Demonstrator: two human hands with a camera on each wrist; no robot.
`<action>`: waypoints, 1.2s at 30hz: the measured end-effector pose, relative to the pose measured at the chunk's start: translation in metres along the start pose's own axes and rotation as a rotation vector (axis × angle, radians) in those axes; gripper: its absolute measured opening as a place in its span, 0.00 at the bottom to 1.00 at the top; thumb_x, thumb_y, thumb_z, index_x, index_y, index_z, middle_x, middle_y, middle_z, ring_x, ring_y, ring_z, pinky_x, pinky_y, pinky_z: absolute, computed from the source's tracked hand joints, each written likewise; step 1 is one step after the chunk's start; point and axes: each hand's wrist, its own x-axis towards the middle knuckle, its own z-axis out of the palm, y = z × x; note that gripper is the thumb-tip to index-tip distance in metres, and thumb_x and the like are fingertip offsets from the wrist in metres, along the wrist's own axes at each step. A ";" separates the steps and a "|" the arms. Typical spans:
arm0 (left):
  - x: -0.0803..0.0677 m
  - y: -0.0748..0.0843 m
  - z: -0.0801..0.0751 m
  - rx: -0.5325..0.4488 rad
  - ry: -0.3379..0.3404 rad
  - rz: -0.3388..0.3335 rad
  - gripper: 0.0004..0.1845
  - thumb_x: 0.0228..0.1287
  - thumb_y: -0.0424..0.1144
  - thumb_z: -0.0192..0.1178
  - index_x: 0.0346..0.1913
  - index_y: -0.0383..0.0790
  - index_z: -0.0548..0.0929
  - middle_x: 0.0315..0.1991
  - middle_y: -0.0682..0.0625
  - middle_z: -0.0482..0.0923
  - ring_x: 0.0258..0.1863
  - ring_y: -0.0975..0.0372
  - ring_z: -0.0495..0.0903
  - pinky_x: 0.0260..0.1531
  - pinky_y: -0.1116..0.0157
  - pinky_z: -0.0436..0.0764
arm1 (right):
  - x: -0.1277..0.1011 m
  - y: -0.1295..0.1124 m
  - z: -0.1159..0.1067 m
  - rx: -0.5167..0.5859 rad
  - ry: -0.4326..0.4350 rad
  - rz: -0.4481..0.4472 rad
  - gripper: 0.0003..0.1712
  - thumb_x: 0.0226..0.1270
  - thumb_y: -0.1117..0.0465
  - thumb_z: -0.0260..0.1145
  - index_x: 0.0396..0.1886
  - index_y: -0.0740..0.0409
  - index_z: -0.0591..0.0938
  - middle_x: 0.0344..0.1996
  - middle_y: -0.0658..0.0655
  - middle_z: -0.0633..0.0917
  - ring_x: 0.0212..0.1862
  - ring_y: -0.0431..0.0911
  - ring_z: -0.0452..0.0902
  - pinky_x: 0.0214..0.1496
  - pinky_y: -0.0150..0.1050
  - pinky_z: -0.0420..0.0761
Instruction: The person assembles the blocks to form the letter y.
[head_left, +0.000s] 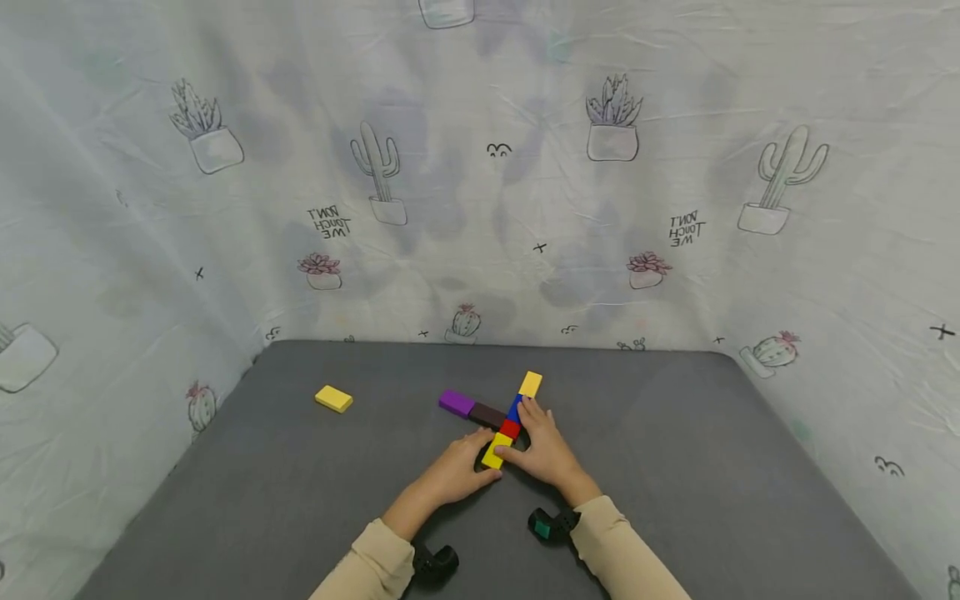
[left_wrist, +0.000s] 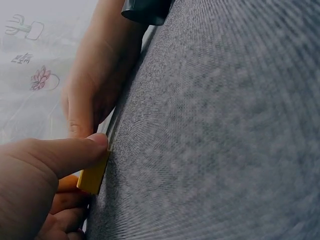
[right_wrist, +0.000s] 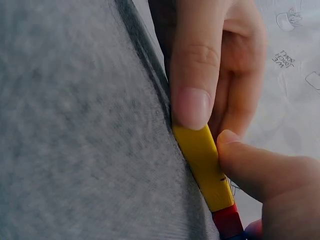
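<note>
A slanting row of flat blocks lies on the grey table: a far yellow block [head_left: 530, 384], a blue block [head_left: 514, 408], a red block [head_left: 510, 428] and a near yellow block [head_left: 497, 451]. A dark brown block [head_left: 488, 416] and a purple block [head_left: 457, 403] run off leftward from the red one. My left hand [head_left: 459, 467] holds the near yellow block, thumb against its near end and fingers along its left. My right hand [head_left: 546, 451] grips the row from the right, thumb on the near yellow block and fingertips at the blue one.
A separate yellow block [head_left: 333, 398] lies on the grey table [head_left: 360, 467] at the left. Behind and beside the table hangs a pale cloth [head_left: 465, 192] printed with potted plants. A black device is strapped to each wrist.
</note>
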 end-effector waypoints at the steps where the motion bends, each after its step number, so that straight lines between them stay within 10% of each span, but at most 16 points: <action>1: -0.001 0.000 0.000 -0.004 0.000 -0.003 0.35 0.62 0.48 0.63 0.66 0.31 0.67 0.67 0.37 0.65 0.67 0.45 0.65 0.63 0.47 0.67 | -0.001 -0.001 0.001 -0.004 -0.004 -0.002 0.55 0.57 0.36 0.66 0.71 0.67 0.58 0.73 0.63 0.56 0.75 0.56 0.45 0.74 0.59 0.46; 22: -0.031 -0.045 -0.042 -0.102 0.370 -0.106 0.32 0.64 0.40 0.62 0.67 0.31 0.66 0.67 0.35 0.64 0.68 0.44 0.62 0.64 0.44 0.64 | 0.002 -0.006 -0.001 0.036 -0.060 0.029 0.55 0.56 0.36 0.66 0.72 0.65 0.57 0.74 0.60 0.53 0.75 0.56 0.44 0.73 0.58 0.52; 36: -0.065 -0.109 -0.086 -0.115 0.556 -0.461 0.34 0.68 0.41 0.55 0.70 0.29 0.58 0.68 0.29 0.58 0.66 0.37 0.59 0.62 0.40 0.63 | -0.001 -0.002 -0.004 0.048 -0.041 0.042 0.54 0.56 0.37 0.66 0.72 0.66 0.58 0.74 0.61 0.55 0.75 0.58 0.47 0.71 0.59 0.57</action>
